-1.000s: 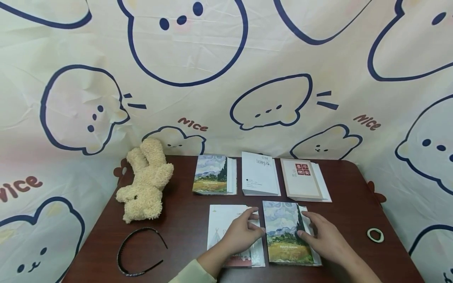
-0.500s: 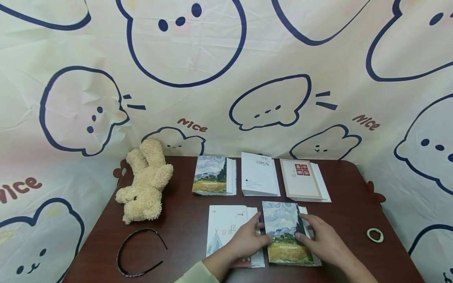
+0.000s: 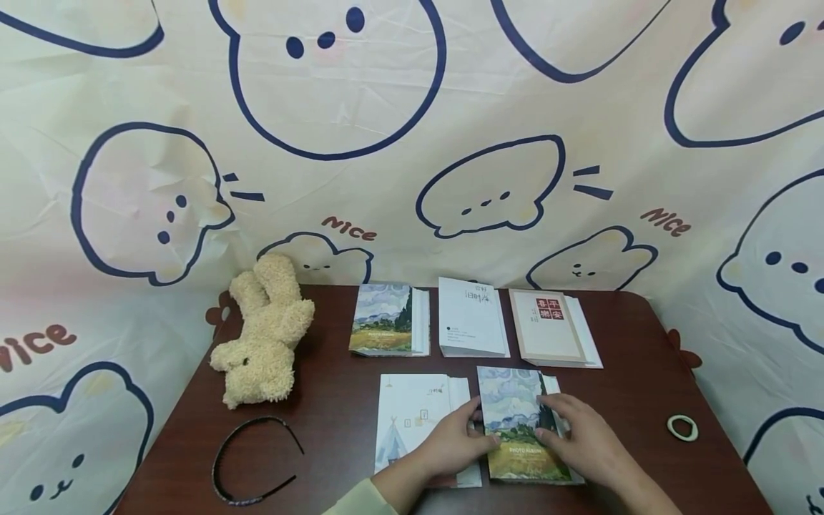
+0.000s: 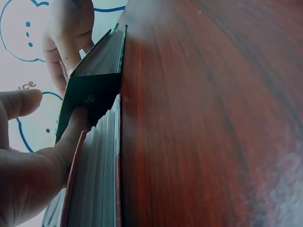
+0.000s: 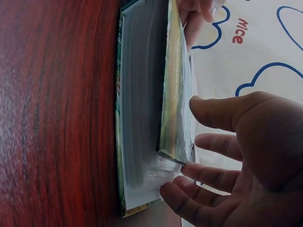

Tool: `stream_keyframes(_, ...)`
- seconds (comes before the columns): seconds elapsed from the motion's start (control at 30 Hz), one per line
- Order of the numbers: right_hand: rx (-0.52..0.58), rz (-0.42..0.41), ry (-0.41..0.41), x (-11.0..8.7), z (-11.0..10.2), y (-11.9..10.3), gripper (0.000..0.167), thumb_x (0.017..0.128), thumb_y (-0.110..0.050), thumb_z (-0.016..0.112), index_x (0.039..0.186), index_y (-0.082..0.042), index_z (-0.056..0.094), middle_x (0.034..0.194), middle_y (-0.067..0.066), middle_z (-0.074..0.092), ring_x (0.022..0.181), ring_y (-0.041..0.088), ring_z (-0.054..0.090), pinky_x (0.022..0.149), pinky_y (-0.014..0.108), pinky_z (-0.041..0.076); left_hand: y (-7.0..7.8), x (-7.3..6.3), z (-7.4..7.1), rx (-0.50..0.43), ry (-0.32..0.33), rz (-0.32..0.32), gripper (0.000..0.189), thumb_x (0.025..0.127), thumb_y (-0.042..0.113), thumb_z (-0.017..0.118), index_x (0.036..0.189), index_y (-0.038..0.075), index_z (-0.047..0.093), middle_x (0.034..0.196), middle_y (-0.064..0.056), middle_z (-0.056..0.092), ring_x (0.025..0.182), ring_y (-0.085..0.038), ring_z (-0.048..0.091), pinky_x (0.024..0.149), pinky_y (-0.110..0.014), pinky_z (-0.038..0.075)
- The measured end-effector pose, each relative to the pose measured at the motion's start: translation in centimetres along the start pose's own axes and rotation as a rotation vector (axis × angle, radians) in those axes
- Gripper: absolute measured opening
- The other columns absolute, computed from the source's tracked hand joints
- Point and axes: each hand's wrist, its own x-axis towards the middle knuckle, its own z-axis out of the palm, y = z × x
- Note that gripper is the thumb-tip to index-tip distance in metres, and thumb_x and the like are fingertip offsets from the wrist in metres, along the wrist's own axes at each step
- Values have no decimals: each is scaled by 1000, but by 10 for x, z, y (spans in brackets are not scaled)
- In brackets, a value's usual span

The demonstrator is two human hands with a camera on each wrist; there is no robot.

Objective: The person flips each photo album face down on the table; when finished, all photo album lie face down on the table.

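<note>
A photo album (image 3: 515, 422) with a painted landscape cover lies at the front of the table. My left hand (image 3: 455, 438) is at its left side; in the left wrist view, one finger touches the dark spine (image 4: 90, 97) while the thumb (image 4: 26, 102) stands apart above the cover. My right hand (image 3: 582, 436) is at the album's right edge. In the right wrist view its fingers (image 5: 208, 175) reach the edge of the cover and its thumb hovers close over it. A white album (image 3: 412, 408) with a tent drawing lies partly under my left forearm.
Behind stand a second landscape album (image 3: 383, 318), a white album (image 3: 473, 318) and a beige album (image 3: 550, 325) with red squares. A plush toy (image 3: 264, 336) and a black headband (image 3: 222, 458) are on the left. A pale green ring (image 3: 682, 428) lies right.
My left hand has moved right, from over the tent album to the landscape album's left side. My right hand has shifted slightly at the right edge. The albums look unmoved.
</note>
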Motion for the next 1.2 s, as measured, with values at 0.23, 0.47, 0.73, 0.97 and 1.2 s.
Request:
stream_keyframes(0.23, -21, -40, 14, -2, 2, -2, 50, 91, -39, 81, 133, -15, 71, 138, 15, 59, 123, 40, 60, 91, 60, 53, 2, -6, -2, -71, 11, 6, 81, 90, 22, 76, 159, 2, 38, 136, -9, 61, 97, -13, 69, 79, -33, 57)
stream_keyframes(0.47, 9, -49, 11, -2, 2, -3, 48, 92, -42, 79, 133, -19, 71, 138, 13, 58, 118, 35, 62, 84, 51, 55, 3, -11, -7, -126, 3, 5, 80, 88, 14, 73, 160, 6, 38, 140, -11, 59, 100, -16, 70, 79, -33, 57)
stream_keyframes(0.73, 53, -36, -11, 3, 2, -6, 51, 92, -46, 78, 136, -19, 70, 142, 14, 56, 111, 28, 64, 77, 43, 54, 1, -9, -15, -272, -10, 55, 81, 87, -9, 61, 161, 9, 35, 139, -11, 56, 98, -21, 69, 81, -40, 61)
stream_keyframes(0.97, 90, -46, -11, 4, 3, -10, 54, 93, -46, 77, 139, -19, 67, 145, 14, 55, 114, 30, 64, 80, 45, 55, -2, -9, -23, -262, -9, 100, 84, 87, -14, 65, 161, 16, 39, 138, -8, 55, 101, -21, 69, 77, -28, 58)
stream_keyframes(1.2, 162, -61, -7, 4, 6, -12, 54, 93, -42, 78, 140, -19, 66, 145, 12, 55, 116, 32, 65, 78, 35, 57, 1, -11, -29, -265, -22, 129, 83, 89, -11, 69, 161, 17, 39, 140, -8, 53, 103, -23, 68, 74, -27, 57)
